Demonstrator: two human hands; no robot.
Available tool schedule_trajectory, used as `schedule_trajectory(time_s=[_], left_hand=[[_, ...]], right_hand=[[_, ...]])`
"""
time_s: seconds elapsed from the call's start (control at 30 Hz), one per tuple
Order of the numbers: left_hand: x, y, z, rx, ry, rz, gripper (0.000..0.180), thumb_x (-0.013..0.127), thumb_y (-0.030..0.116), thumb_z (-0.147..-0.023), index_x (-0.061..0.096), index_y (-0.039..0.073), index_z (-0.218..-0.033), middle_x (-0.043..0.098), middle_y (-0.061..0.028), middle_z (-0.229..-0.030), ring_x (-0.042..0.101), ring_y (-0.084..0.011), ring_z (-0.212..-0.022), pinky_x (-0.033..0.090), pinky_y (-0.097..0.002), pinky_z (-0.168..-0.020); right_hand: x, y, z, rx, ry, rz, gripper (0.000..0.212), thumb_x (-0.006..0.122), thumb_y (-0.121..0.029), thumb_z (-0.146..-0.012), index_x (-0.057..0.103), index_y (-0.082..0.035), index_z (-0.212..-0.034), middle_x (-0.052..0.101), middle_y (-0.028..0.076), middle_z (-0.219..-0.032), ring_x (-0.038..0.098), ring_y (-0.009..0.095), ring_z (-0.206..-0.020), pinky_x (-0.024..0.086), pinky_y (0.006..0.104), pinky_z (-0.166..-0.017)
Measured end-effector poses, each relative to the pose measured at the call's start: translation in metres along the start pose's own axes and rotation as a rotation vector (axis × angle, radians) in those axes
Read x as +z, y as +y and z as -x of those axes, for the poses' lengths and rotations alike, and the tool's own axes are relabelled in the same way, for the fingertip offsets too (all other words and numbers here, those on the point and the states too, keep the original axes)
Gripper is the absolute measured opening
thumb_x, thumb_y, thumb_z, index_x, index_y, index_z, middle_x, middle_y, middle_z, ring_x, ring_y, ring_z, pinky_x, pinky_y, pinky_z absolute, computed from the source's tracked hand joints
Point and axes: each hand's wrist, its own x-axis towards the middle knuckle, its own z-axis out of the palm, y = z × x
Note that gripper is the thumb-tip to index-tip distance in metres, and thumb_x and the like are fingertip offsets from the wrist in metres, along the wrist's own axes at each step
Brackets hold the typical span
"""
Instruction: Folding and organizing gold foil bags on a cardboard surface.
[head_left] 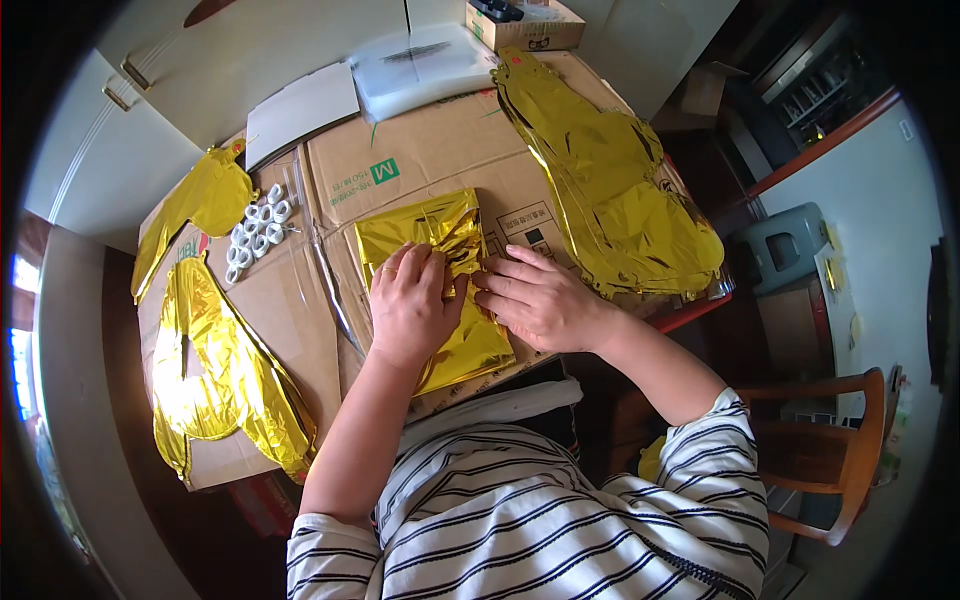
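Observation:
A shiny gold foil balloon (468, 345), flat and folded into a rough rectangle, lies in front of me on the cardboard. My left hand (408, 290) presses down on its middle, fingers bent and gathered on the creased foil. From the right, my right hand (535, 298) reaches in with its fingers stretched out, the tips touching the foil's right edge. Crumpled folds show between the two hands. What lies under my left fingers is hidden.
Flattened cardboard (330, 165) covers the table. More flat gold foil balloons lie at the right (620, 190), the near left (215, 350) and the far left (205, 195). Small white rolls (262, 222) cluster at left. Behind are clear plastic bags (425, 75) and a box (540, 28). A wooden chair (850, 455) stands right.

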Motion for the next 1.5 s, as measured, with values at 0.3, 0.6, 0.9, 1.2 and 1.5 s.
schedule_trajectory(time_s=[0.3, 0.6, 0.9, 1.2, 1.5], left_hand=[[-0.026, 0.008, -0.012, 0.001, -0.171, 0.098, 0.042, 0.077, 0.033, -0.082, 0.069, 0.0, -0.107, 0.068, -0.0192, -0.112, 0.066, -0.0394, -0.105, 0.053, -0.0466, -0.093], [-0.039, -0.01, -0.028, 0.039, -0.24, 0.188, 0.039, 0.07, 0.024, -0.093, 0.061, 0.0, -0.122, 0.066, -0.0173, -0.112, 0.068, -0.0356, -0.092, 0.056, -0.0448, -0.079], [-0.014, -0.037, -0.042, 0.269, -0.134, 0.275, 0.038, 0.072, 0.004, -0.085, 0.066, 0.003, -0.122, 0.067, -0.0147, -0.121, 0.062, -0.0383, -0.116, 0.048, -0.0497, -0.102], [-0.01, -0.04, -0.041, 0.28, -0.311, 0.365, 0.027, 0.069, 0.006, -0.09, 0.071, 0.006, -0.117, 0.067, -0.0137, -0.12, 0.064, -0.035, -0.117, 0.046, -0.049, -0.108], [-0.019, -0.029, -0.045, 0.361, -0.31, 0.17, 0.028, 0.067, 0.007, -0.09, 0.07, 0.008, -0.118, 0.063, -0.0118, -0.131, 0.056, -0.033, -0.131, 0.039, -0.0547, -0.115]], right_hand=[[-0.004, 0.002, 0.0, 0.002, -0.095, -0.022, 0.031, 0.07, -0.015, -0.086, 0.069, -0.005, -0.115, 0.067, 0.013, -0.124, 0.059, 0.032, -0.127, 0.036, 0.0536, -0.118], [-0.007, -0.001, -0.006, -0.027, 0.011, -0.035, 0.025, 0.065, -0.013, -0.086, 0.067, -0.002, -0.108, 0.066, 0.014, -0.118, 0.06, 0.031, -0.121, 0.04, 0.0521, -0.113], [-0.005, 0.001, -0.003, -0.015, 0.005, -0.055, 0.03, 0.066, -0.017, -0.088, 0.069, -0.002, -0.113, 0.066, 0.012, -0.117, 0.06, 0.03, -0.121, 0.04, 0.0503, -0.113], [-0.001, 0.002, -0.001, 0.007, -0.005, -0.069, 0.031, 0.067, -0.016, -0.09, 0.07, -0.004, -0.119, 0.068, 0.014, -0.123, 0.059, 0.032, -0.126, 0.037, 0.0523, -0.116], [-0.001, 0.002, 0.0, 0.008, 0.005, -0.071, 0.032, 0.065, -0.018, -0.09, 0.071, -0.001, -0.117, 0.067, 0.015, -0.121, 0.058, 0.032, -0.124, 0.038, 0.0496, -0.114]])
